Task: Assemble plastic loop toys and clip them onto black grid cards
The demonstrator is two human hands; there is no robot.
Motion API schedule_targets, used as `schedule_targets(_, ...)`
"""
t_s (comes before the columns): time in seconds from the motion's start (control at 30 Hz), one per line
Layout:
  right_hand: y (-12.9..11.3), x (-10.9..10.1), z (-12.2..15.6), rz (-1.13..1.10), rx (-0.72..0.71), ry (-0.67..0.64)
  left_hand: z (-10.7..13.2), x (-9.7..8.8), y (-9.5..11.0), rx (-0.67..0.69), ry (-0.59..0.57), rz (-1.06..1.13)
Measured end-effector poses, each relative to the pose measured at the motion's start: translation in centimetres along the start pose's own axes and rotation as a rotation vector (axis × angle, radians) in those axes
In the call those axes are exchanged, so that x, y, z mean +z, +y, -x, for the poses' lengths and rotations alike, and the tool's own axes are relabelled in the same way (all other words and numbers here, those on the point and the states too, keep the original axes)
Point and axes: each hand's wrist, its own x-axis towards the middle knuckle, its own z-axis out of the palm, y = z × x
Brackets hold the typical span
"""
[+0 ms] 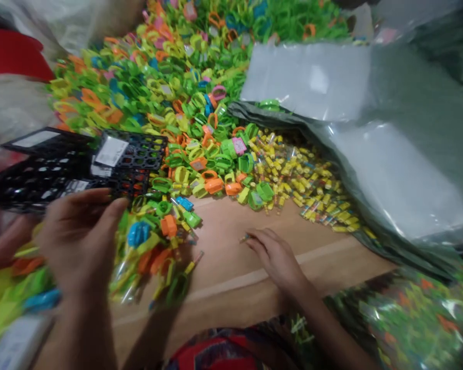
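Over the bare wooden table, my right hand [275, 257] pinches a small thin tube [245, 238], with only its tip showing. To the left, my left hand [85, 239] is raised, slightly blurred, with thumb and fingers curled together; anything in them is hidden. Beneath and beside it lie bright plastic toy watches [168, 225] in orange, green, yellow and blue, some with clear tubes attached. One loose tube [195, 262] lies on the wood between my hands. Beyond my right hand spreads a heap of small yellow-ended tubes [293, 174].
A large heap of toy watches [158, 77] fills the back. Black perforated trays [133, 149] with white labels rest at left. Clear-and-green plastic bags [401, 174] cover the right side. A filled clear bag [424, 313] sits below the table's front edge [355, 280].
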Motion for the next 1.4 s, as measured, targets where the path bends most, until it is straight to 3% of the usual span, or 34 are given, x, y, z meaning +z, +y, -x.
schedule_targets(0.03, 0.2, 0.1, -0.3, 0.065, -0.006, 0.001, -0.1, 1.5, -0.1, 0.084, -0.003, -0.009)
schedule_targets(0.1, 0.2, 0.5, -0.7, 0.17, -0.016, 0.006, -0.1, 5.7, -0.4, 0.234, -0.23, 0.01)
schedule_targets(0.17, 0.1, 1.0, -0.7, 0.23, -0.033, 0.02, 0.1, 10.4, -0.8, 0.287, -0.452, 0.028)
schedule_targets(0.27, 0.3, 1.2, -0.4, 0.207, -0.05, 0.046, 0.1, 15.5, -1.4, 0.244, -0.541, 0.028)
schedule_targets(0.33, 0.6, 1.1, -0.3, 0.112, -0.02, 0.055, 0.3, 16.7, -1.7, 0.206, -0.542, 0.034)
schedule_targets(0.4, 0.6, 1.0, -0.3, 0.006, 0.016, 0.064, 0.9, 16.5, -1.9, 0.186, -0.542, 0.044)
schedule_targets(0.47, 0.4, 1.0, -0.4, -0.097, 0.025, 0.054, 2.2, 15.4, -1.9, 0.084, -0.565, 0.149)
schedule_targets(0.57, -0.5, 1.3, -0.9, -0.307, 0.037, 0.001, 4.9, 13.4, -1.3, -0.251, -0.68, 0.514)
schedule_targets(0.67, -1.4, 1.7, -1.4, -0.525, 0.143, -0.069, 7.6, 11.7, -0.4, -0.569, -0.784, 0.831)
schedule_targets(0.8, -2.3, 1.9, -1.4, -0.805, 0.266, -0.133, 9.7, 10.5, 0.4, -0.763, -0.803, 0.942)
schedule_targets(1.1, -3.7, 1.1, -0.9, -1.051, 0.327, -0.163, 11.3, 10.2, 1.0, -0.706, -0.725, 0.937)
schedule_targets(1.4, -4.2, 1.1, -1.3, -1.063, 0.27, -0.141, 12.0, 10.3, 0.0, -0.477, -0.709, 0.82)
